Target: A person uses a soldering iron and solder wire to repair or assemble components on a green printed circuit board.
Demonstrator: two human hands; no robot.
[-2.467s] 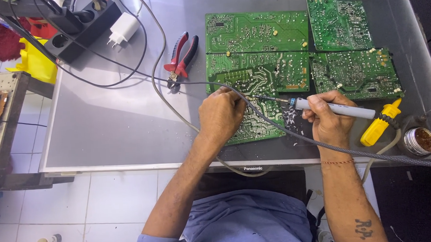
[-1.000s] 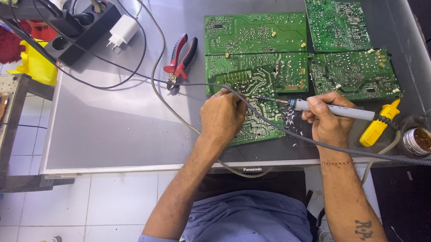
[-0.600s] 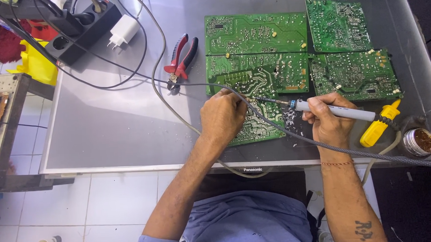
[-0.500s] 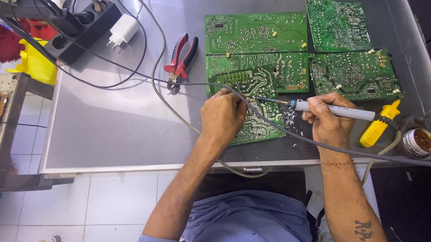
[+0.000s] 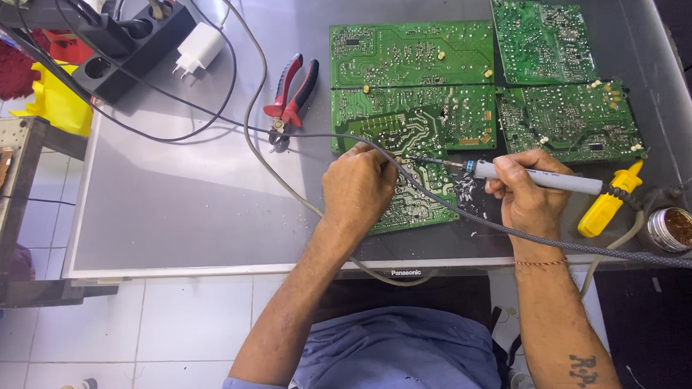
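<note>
The nearest green circuit board [image 5: 419, 192] lies flat on the desk [image 5: 192, 192] at its near edge, and everything here sits relative to that board. The right hand [image 5: 526, 196] hovers just off the board's right side, its fingers closed in a pen grip round a grey soldering iron [image 5: 541, 178]. The iron's long axis runs nearly level, left to right, with its tip pointing left onto the board's upper right part. The left hand [image 5: 357, 188] rests on the board's left part, fingers curled narrow, pinching what looks like a thin wire that reaches toward the tip; the grip itself I cannot tell for certain. The tip thus lies to the right of the left fingers, close by. Red pliers [image 5: 290, 93] lie up and left of the board, well apart.
</note>
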